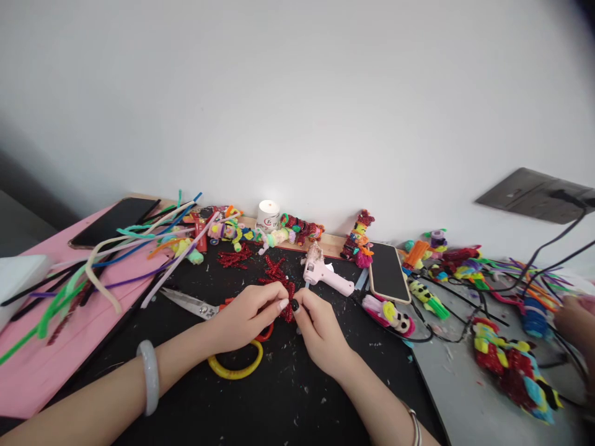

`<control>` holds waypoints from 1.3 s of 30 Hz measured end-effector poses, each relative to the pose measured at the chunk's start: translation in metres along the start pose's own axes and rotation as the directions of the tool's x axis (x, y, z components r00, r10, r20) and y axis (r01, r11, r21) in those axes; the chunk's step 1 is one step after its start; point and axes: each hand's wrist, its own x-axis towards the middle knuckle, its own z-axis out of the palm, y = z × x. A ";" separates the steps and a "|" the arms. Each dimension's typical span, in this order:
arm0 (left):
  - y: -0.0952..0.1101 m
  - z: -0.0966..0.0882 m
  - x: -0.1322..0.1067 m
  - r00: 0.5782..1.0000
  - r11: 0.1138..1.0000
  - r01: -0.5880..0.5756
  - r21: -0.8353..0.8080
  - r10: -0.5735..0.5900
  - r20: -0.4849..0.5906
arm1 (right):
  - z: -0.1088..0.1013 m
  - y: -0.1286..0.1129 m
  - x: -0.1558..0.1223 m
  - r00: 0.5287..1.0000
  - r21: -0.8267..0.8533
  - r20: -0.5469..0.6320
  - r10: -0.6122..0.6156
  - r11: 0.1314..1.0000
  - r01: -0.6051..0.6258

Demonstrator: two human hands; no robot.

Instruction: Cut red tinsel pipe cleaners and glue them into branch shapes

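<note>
My left hand (251, 316) and my right hand (323, 331) meet over the black mat (297, 409), thumbs and fingertips pinched close together. Whatever lies between the fingertips is too small to make out. Right behind them is a pile of short red tinsel pipe cleaner pieces (275, 270); a second small red pile (234, 257) lies farther left. Scissors (235, 374) with yellow and red-orange handles lie partly under my left hand, blades pointing left. A pale pink hot glue gun (329, 276) rests just beyond my right hand, its nozzle toward my fingers.
Loose pipe cleaners (100, 272) spread across a pink board (116, 316) beside a dark tablet (114, 222). Along the wall stand a paper cup (268, 217) and a pipe cleaner figure (357, 238). A phone (389, 272), cables, more figures (514, 368) and another person's hand (576, 319) are right.
</note>
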 end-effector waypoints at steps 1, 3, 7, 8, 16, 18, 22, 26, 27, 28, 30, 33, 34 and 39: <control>0.000 0.000 0.000 1.000 1.000 0.002 0.002 -0.002 0.001 | 0.000 0.000 0.000 1.000 -0.002 -0.001 -0.005 1.000 0.005; 0.000 0.000 0.000 1.000 1.000 0.003 0.004 -0.003 0.000 | 0.000 -0.001 0.000 1.000 -0.004 -0.003 -0.011 1.000 0.011; -0.001 0.001 -0.001 1.000 1.000 -0.005 0.005 0.005 -0.001 | 0.001 -0.001 0.001 1.000 -0.003 -0.008 -0.015 1.000 0.015; -0.002 0.001 -0.001 1.000 1.000 -0.006 0.006 0.006 -0.001 | 0.001 -0.001 0.001 1.000 -0.005 -0.010 -0.018 1.000 0.018; -0.001 0.000 0.001 1.000 1.000 -0.005 0.012 0.005 -0.002 | 0.001 -0.001 0.001 1.000 -0.008 -0.006 -0.008 1.000 0.008; -0.001 -0.001 0.001 1.000 1.000 0.012 -0.002 -0.012 0.007 | 0.001 -0.001 0.001 1.000 -0.004 -0.013 0.000 1.000 0.000; 0.001 -0.002 0.000 0.998 0.998 0.043 -0.044 -0.042 0.039 | 0.000 0.000 0.001 0.999 0.005 -0.045 0.018 1.000 -0.018; 0.001 -0.001 0.000 0.997 0.998 0.049 -0.042 -0.046 0.063 | 0.000 0.001 0.001 0.996 -0.015 -0.082 0.026 1.000 -0.027; 0.000 0.000 0.001 0.997 0.998 0.051 -0.035 -0.049 0.062 | 0.000 0.001 0.001 0.996 -0.020 -0.084 0.029 0.999 -0.030; 0.000 0.000 0.001 0.997 0.998 0.053 -0.031 -0.051 0.060 | 0.000 0.001 0.001 0.996 -0.024 -0.086 0.031 0.999 -0.033; -0.001 0.000 0.001 0.997 0.998 0.059 -0.034 -0.056 0.059 | 0.001 0.001 0.000 0.996 -0.028 -0.085 0.036 0.999 -0.039; -0.001 0.001 0.001 0.997 0.998 0.054 -0.043 -0.051 0.059 | 0.001 0.001 0.000 0.995 -0.025 -0.082 0.048 0.998 -0.050; -0.001 0.001 0.000 0.997 0.998 0.053 -0.043 -0.050 0.058 | 0.001 0.001 -0.001 0.995 -0.022 -0.081 0.052 0.998 -0.054; 0.000 0.000 0.001 0.999 0.998 0.041 -0.037 -0.041 0.024 | -0.001 0.001 0.000 0.996 0.004 -0.057 0.065 0.998 -0.065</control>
